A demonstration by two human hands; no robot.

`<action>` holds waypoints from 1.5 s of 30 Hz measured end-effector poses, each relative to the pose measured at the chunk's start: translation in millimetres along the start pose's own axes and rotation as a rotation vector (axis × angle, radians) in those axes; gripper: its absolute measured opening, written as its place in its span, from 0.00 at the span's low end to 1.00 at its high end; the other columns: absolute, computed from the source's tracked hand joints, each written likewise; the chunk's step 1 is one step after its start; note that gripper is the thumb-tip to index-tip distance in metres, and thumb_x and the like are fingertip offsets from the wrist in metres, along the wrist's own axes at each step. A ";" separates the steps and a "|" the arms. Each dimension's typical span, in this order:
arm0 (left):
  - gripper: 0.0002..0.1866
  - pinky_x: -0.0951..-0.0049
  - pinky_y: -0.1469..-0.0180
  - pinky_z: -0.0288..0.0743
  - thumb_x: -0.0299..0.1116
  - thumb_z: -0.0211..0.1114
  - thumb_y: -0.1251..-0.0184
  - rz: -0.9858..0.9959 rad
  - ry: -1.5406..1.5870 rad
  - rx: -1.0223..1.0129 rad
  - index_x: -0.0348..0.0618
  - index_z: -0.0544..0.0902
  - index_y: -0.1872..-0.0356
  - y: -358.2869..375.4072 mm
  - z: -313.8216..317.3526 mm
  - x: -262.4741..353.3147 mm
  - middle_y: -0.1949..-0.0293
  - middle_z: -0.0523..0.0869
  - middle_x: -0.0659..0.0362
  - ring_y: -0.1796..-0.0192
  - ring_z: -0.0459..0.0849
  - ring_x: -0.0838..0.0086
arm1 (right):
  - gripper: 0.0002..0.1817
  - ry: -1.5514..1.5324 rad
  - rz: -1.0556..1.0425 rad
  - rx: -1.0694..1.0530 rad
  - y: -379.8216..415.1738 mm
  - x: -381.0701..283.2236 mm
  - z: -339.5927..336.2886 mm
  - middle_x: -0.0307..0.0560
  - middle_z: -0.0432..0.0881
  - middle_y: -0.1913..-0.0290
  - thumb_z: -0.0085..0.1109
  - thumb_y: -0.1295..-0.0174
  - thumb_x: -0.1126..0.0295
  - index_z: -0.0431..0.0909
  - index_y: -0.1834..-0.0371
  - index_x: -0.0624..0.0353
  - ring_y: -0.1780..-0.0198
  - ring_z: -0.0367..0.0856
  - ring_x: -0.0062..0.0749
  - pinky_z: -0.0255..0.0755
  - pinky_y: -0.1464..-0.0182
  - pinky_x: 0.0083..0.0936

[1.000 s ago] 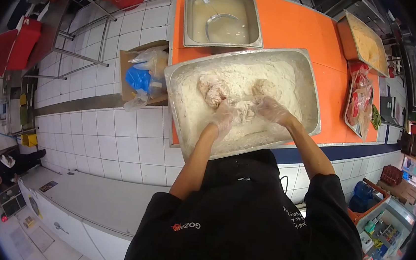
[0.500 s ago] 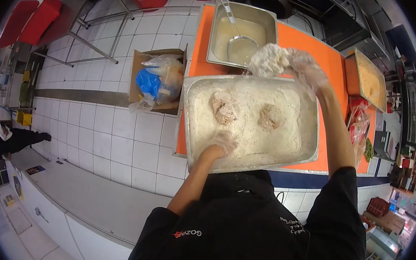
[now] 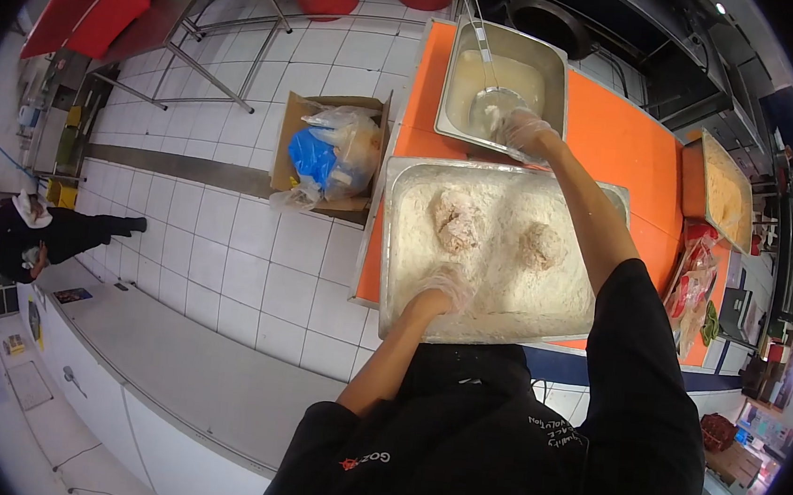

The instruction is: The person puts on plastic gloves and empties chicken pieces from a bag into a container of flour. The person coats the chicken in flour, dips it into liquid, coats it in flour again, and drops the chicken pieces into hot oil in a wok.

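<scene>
A metal pan of flour (image 3: 542,307) lies on the orange table (image 3: 624,123), with two floured lumps in it, one at the left (image 3: 456,222) and one at the right (image 3: 541,247). My left hand (image 3: 447,290), in a clear plastic glove, rests in the flour below the left lump; its fingertips are hidden. Behind the pan stands a deep metal container of cloudy liquid (image 3: 473,70) with a wire strainer (image 3: 485,53) in it. Over its near right side, my gloved right hand (image 3: 526,134) is closed on a pale battered piece (image 3: 494,115), partly hidden, at the strainer.
A cardboard box (image 3: 288,144) with plastic bags stands left of the table. At the right are a metal tray of orange-tan crumbs (image 3: 726,196) and a red plastic bag (image 3: 692,283). Another person (image 3: 68,233) is at the far left.
My right hand has moved left and away from me, from above the pan's far edge to the liquid container, with the battered piece. My left hand stays in the flour. The view has shifted.
</scene>
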State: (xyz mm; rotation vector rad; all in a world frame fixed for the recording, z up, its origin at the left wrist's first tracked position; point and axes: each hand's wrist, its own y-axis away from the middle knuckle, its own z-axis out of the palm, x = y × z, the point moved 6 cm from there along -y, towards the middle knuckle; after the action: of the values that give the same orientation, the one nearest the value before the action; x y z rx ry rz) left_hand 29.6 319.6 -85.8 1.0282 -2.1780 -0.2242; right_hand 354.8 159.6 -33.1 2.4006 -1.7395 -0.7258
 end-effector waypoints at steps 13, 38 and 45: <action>0.14 0.53 0.48 0.83 0.30 0.57 0.35 0.118 0.037 0.004 0.36 0.90 0.57 0.5 1.4 -12.9 0.54 0.89 0.38 0.50 0.89 0.47 | 0.13 -1.373 0.240 0.206 76.6 21.5 -58.1 0.36 0.83 0.57 0.52 0.21 0.67 0.81 0.44 0.61 0.61 0.80 0.13 0.79 0.63 0.12; 0.24 0.63 0.36 0.76 0.41 0.52 0.21 -0.569 1.305 0.571 0.38 0.74 0.31 -48.5 -80.4 -79.3 0.46 0.85 0.47 0.43 0.85 0.60 | 0.19 -1.297 0.153 0.187 149.7 -1.5 132.4 0.41 0.85 0.58 0.57 0.24 0.54 0.83 0.48 0.60 0.61 0.79 0.25 0.75 0.59 0.28; 0.22 0.65 0.41 0.77 0.46 0.55 0.18 -0.383 1.586 0.338 0.47 0.77 0.33 -41.7 -78.5 -43.8 0.42 0.85 0.57 0.40 0.81 0.69 | 0.25 -2.018 0.351 -0.130 158.9 -41.4 139.0 0.49 0.88 0.55 0.41 0.17 0.51 0.83 0.47 0.60 0.54 0.86 0.36 0.83 0.53 0.33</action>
State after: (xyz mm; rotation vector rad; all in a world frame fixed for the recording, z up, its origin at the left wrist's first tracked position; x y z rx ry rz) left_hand 126.1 334.3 -69.0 1.1439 -0.5732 0.6279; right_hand 147.2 170.1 -88.3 0.5147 -1.8402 -3.4199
